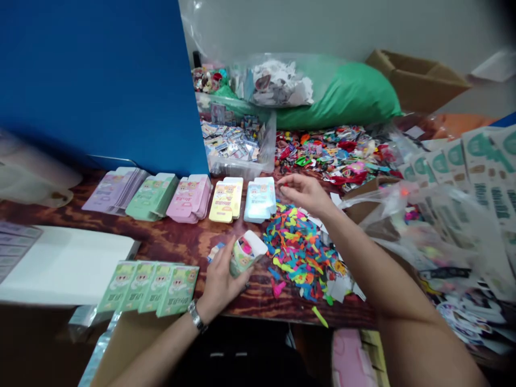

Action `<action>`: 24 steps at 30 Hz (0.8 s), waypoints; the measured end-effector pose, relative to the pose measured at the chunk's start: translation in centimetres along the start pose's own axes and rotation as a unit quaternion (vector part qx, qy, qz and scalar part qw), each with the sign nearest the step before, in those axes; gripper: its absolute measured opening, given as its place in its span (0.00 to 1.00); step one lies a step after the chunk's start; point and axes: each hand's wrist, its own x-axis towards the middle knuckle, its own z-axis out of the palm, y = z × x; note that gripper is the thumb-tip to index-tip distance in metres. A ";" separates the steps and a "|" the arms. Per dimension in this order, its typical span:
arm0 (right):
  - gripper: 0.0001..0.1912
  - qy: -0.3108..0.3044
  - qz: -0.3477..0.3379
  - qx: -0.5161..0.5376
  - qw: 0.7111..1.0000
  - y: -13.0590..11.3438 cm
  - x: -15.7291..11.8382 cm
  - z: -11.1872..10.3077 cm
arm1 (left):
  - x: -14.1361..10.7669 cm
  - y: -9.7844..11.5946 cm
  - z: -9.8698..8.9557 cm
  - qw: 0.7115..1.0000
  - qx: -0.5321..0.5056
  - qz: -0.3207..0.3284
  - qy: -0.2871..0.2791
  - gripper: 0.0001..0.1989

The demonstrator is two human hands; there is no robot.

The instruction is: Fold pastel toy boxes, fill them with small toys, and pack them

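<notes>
A blue panel point(100, 80) closes off the back left of your surface point(169, 242); a clear bin point(268, 142) and a heap of mixed trinkets point(338, 153) crowd its back edge further right. A clear plastic bag point(439, 226) bulges toward the right, beyond your right forearm. Five carton stacks point(226, 200) line the back: purple, green, pink, yellow, blue. Four green packs point(176, 290) overlap at the left of the front edge, near one white block point(68, 263). Your left hand point(221, 279) wraps its fingers round one open green box point(241, 263), tilted, something pink showing inside. Your right hand point(305, 194) hangs by the back of the coloured pile point(298, 242), fingers nearly together; I can't tell whether they pinch anything. Bare wood runs between the stacks and your left hand; one yellow piece point(320, 316) lies at the front edge.
</notes>
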 end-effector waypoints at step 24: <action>0.15 0.019 -0.218 -0.027 0.975 -6.3 -15.4 10.4 | -1.8 0.8 -2.6 0.992 -0.065 0.109 0.022 0.32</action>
